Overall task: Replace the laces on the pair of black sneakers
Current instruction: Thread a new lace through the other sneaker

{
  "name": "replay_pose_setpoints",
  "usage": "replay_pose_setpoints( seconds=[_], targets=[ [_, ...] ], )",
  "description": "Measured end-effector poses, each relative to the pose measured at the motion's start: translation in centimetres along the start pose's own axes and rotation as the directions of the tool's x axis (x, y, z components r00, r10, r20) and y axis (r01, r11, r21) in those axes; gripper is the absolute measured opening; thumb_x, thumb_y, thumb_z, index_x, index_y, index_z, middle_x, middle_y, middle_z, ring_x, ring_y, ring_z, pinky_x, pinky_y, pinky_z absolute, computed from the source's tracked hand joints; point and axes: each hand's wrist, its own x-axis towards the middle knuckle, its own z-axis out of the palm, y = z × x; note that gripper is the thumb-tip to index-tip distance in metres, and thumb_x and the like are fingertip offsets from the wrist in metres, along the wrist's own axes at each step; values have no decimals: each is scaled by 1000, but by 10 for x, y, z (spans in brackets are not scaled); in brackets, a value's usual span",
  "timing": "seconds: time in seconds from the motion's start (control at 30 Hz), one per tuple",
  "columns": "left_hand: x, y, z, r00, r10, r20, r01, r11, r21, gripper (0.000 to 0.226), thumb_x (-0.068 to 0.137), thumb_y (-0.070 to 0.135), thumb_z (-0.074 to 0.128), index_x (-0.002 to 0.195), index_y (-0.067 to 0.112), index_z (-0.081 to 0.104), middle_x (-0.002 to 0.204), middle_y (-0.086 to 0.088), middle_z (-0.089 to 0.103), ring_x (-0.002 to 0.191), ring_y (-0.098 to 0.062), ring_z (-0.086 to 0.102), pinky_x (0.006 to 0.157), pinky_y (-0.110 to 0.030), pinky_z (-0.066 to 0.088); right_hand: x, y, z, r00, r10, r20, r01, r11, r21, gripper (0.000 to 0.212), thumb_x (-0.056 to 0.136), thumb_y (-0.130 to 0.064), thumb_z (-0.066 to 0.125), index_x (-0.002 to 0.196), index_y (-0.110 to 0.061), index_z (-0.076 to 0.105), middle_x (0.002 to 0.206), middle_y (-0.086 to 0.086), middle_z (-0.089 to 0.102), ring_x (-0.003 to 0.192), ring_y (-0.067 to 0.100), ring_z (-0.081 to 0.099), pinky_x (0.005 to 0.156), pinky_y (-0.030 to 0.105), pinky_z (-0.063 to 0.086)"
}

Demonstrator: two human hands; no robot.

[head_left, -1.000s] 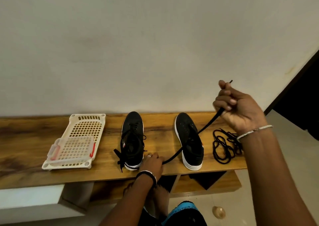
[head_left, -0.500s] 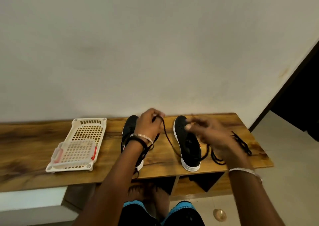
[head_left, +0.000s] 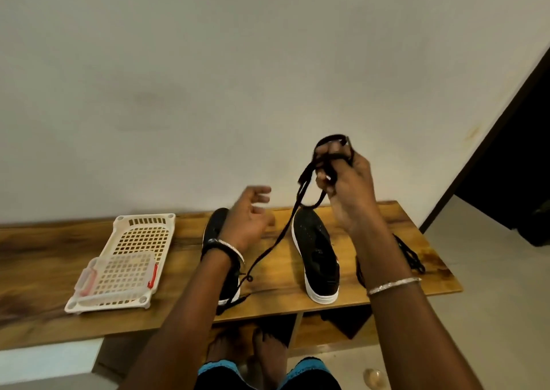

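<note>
Right hand [head_left: 348, 193] fingers [head_left: 323, 178] tight round black lace [head_left: 306, 171]; left hand [head_left: 247, 223] fingers slack, empty.

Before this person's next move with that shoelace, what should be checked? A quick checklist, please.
1. Lace secured: ok. The right hand grips the black lace in loops, raised above the bench.
2. Tail free: cannot tell. It trails down beside the left sneaker; its end is unclear.
3. Free hand: ok. The left hand is open, holding nothing, above the left sneaker.
4. Stripped shoe: ok. No lace shows in the right sneaker.
5. Other shoe stripped: not ok. Lace ends show at the left sneaker's near end.
6. Other laces at hand: ok. A pile of laces lies on the bench, right of the right sneaker.
</note>
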Motion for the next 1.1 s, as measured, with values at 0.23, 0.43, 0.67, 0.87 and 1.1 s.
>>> replay_pose_setpoints(
  seconds=[0.23, 0.43, 0.67, 0.87, 1.1],
  targets=[
    [8, -99, 64, 975, -158, 158, 53, 851, 523, 14, 98, 29, 53, 94, 30, 66, 99, 0, 70, 92, -22, 66, 85, -39, 54, 21, -11, 3, 993, 38, 113, -72, 947, 312, 27, 105, -24, 52, 88, -8, 67, 72, 0, 56, 55, 10, 46, 45, 19, 29],
    [41, -87, 36, 942, -336, -8, 334, 932, 141, 23, 103, 21, 50, 87, 15, 66, 71, -7, 64, 58, -20, 58, 53, -31, 53, 30, -8, -42, 998, -12, -65, 28, 969, 245, 27, 97, -19, 58, 74, -16, 71, 70, -1, 60, 56, 10, 47, 47, 19, 30],
    [46, -94, 24, 876, -441, 196, 284, 799, 530, 28, 101, 18, 50, 82, 20, 71, 69, -3, 67, 65, -18, 62, 65, -29, 53, 22, 105, -95, 965, 175, -194, -260, 573, -777, 25, 96, -26, 58, 78, -13, 69, 67, 5, 63, 64, 20, 58, 56, 32, 38],
    [9, -117, 33, 937, -330, -116, 350, 894, 279, 32, 101, 38, 50, 75, 28, 68, 72, 0, 64, 71, -23, 66, 71, -47, 60, 2, 187, -102, 916, 55, -396, -400, 177, -899, 30, 94, -35, 64, 99, -5, 68, 98, 13, 67, 95, 32, 64, 67, 32, 42],
    [-7, -132, 46, 960, -150, -237, 224, 918, 327, 32, 100, 41, 49, 87, 26, 73, 57, 2, 60, 54, -14, 59, 51, -28, 43, -7, 214, -82, 912, 122, -392, -408, 160, -899, 20, 92, -19, 65, 104, -4, 71, 104, 12, 69, 97, 29, 66, 67, 28, 45]
  ],
)
